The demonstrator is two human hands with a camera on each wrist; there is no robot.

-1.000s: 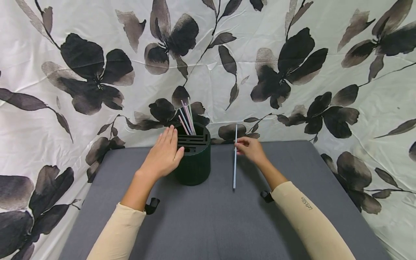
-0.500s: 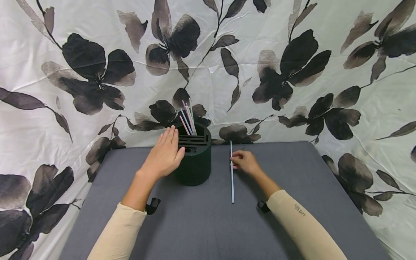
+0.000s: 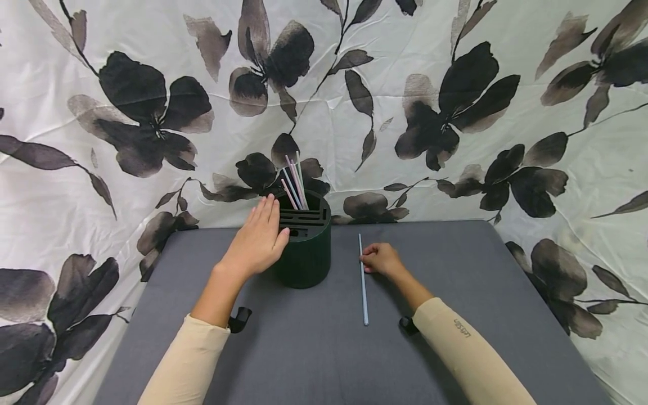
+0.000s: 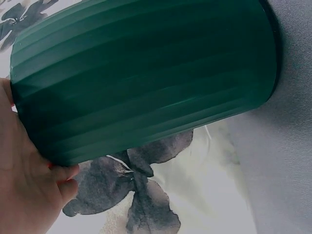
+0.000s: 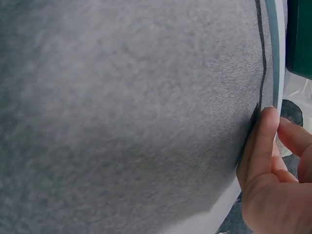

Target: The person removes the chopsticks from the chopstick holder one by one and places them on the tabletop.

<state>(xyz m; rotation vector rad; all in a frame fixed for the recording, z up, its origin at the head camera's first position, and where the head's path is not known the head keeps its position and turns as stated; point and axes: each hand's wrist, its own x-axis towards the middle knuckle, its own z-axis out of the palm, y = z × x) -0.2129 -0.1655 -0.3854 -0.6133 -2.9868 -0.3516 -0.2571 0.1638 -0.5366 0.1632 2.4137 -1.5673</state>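
Pale blue straw (image 3: 364, 298) being pinched by right hand (image 3: 383, 261); grey table (image 3: 314, 349) beneath.
It is being held right of the dark green holder (image 3: 304, 261), apart; between both hands, the holder is being touched at its left rim by the straight-fingered left hand (image 3: 257, 236); more straws (image 3: 297, 188) are being contained inside; floral cloth (image 3: 324, 112) behind is being partly hidden.

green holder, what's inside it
Thin pastel sticks lean inside the back of the green holder, tops above its rim. Their lower ends are hidden, the slots are too dark to see into, and the left hand covers its left edge.
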